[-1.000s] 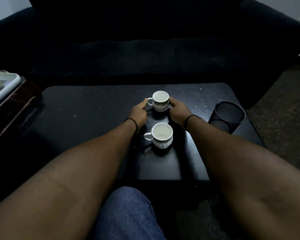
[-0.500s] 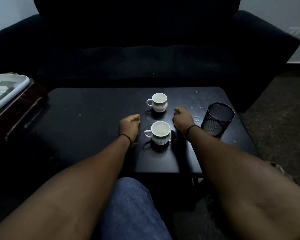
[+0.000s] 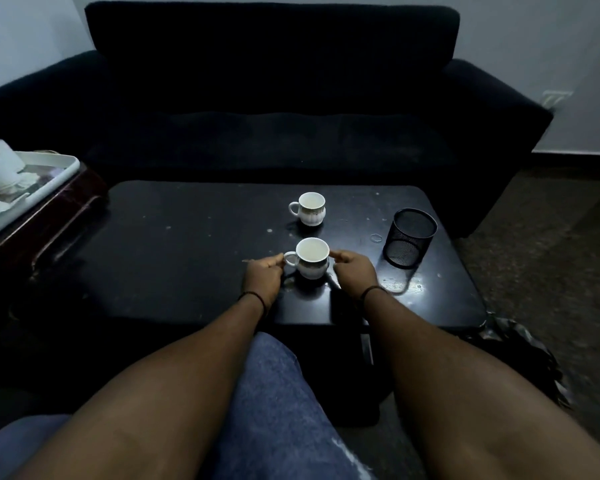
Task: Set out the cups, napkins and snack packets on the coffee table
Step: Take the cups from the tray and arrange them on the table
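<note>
My left hand pinches the near cup by its handle, right hand seemingly steadying the rim: light, rigid, breakable china.

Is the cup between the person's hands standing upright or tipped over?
Upright. The near cup stands on the coffee table, its round mouth facing up and its pale inside showing.

At nine o'clock the white tray is cut off by the frame edge, its pale contents too blurred to name. Whether the left hand pinches the near cup handle cannot be told.
</note>
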